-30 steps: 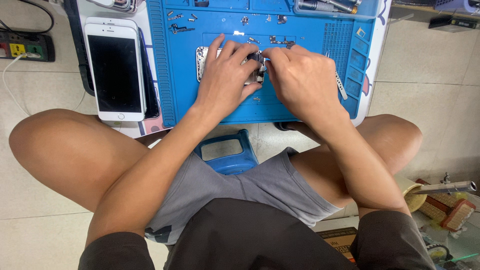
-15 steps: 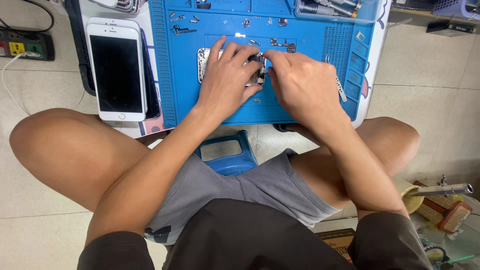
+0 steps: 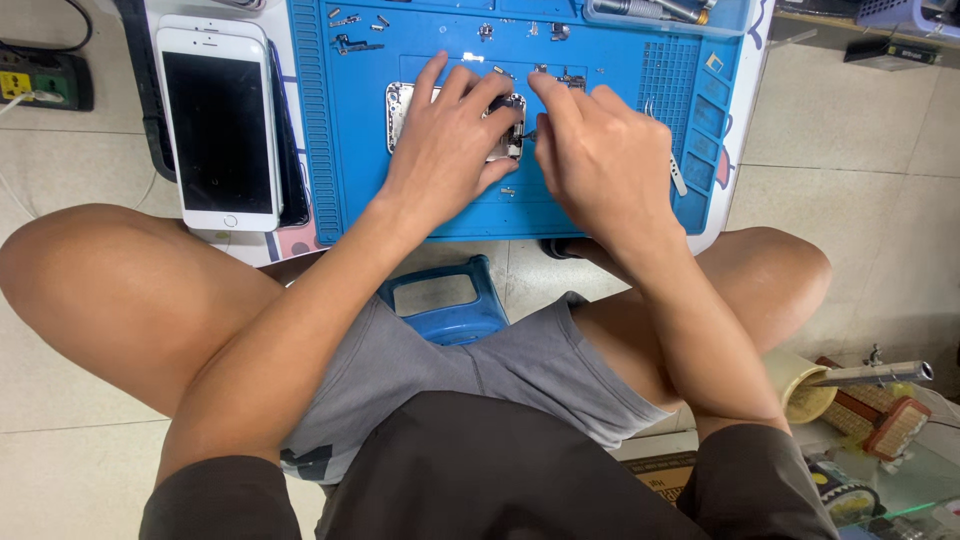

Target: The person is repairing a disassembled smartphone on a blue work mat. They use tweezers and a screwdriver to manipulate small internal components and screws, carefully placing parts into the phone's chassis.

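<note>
We press our left hand [image 3: 445,150] flat over the opened phone body [image 3: 400,105], a thin silvery metal shell lying near the middle of the blue work mat [image 3: 600,60], so only its left edge and a strip by our fingertips show. The fingers are spread and pushing down, pinning it rather than gripping it. Our right hand [image 3: 600,165] is clenched in a pinch around a small dark tool [image 3: 527,133] whose tip meets the shell's right edge; the tool is mostly hidden, so we cannot tell its kind. To do this well, we judge that the left hand should keep the shell from sliding on the mat, while the right hand holds the tip steady and works with light, short pressure, since the parts look tiny and easy to slip. The mat is rubbery and matte, with ribbed strips and small moulded compartments along its sides; loose screws and small metal bits [image 3: 355,42] lie scattered near its far edge, and slim tweezers [image 3: 676,175] rest just right of our right hand. A white phone [image 3: 218,125] with a glossy black screen lies flat on the tabletop [image 3: 745,130], left of the mat.
</note>
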